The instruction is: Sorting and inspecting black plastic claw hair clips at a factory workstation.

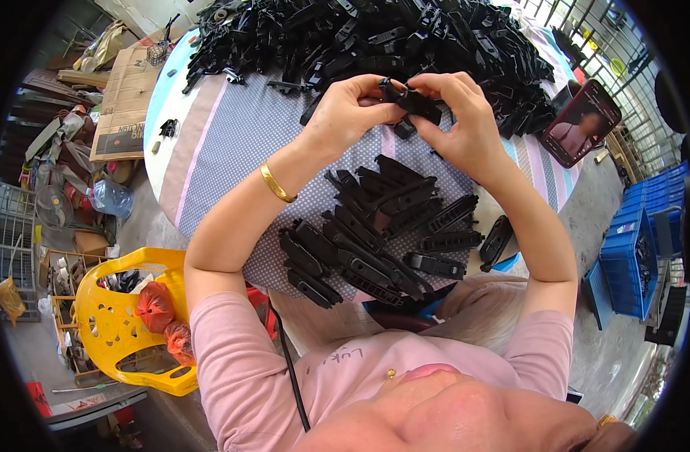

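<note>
Both my hands meet over the far middle of the round table, holding a black plastic part between them. My left hand pinches its left end between thumb and fingers. Around its right end, the thumb and fingers of my right hand are closed. The part's exact kind is not clear. Just beyond my hands lies a large heap of similar black plastic parts. Nearer to me, a smaller pile of long black plastic parts rests on the dotted tablecloth.
A phone stands tilted at the table's right edge. On the left are a cardboard sheet and a yellow plastic chair with red bags on it. Blue crates stand at the right. A black cable hangs beside me.
</note>
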Tool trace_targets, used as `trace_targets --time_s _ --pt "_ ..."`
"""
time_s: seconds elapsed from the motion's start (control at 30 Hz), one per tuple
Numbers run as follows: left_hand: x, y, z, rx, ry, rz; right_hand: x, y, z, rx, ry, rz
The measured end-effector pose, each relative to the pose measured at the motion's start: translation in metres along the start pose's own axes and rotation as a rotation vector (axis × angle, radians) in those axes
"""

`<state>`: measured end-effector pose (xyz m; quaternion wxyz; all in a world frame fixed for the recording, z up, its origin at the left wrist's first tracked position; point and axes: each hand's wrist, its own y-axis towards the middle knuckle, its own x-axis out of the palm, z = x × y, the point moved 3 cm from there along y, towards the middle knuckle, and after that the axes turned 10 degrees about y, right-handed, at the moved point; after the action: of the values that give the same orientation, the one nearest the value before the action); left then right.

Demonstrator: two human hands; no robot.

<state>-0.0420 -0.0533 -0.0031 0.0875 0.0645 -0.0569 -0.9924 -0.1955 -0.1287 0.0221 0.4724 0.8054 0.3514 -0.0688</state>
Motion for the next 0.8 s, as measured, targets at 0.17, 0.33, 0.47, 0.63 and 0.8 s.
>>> trace_targets --time_s 0.17,0.33,0.47,0.63,0.8 --pt "-0.001 -0.003 0.001 0.002 0.102 0.104 -0.003 -0.002 0.01 0.224 0.144 -0.029" --pt "0.009 -0.006 0.009 0.124 0.313 0.215 0.001 -0.005 0.025 0.576 0.663 0.043" --pt "0.01 -0.008 0.006 0.195 0.338 0.223 0.004 -0.007 0.03 0.616 0.593 0.125" --pt "0.018 -0.014 0.016 0.188 0.363 0.169 0.01 -0.01 0.031 0.592 0.621 0.182" --pt "0.011 -0.013 0.017 0.194 0.417 0.193 0.01 -0.011 0.027 0.607 0.587 0.111"
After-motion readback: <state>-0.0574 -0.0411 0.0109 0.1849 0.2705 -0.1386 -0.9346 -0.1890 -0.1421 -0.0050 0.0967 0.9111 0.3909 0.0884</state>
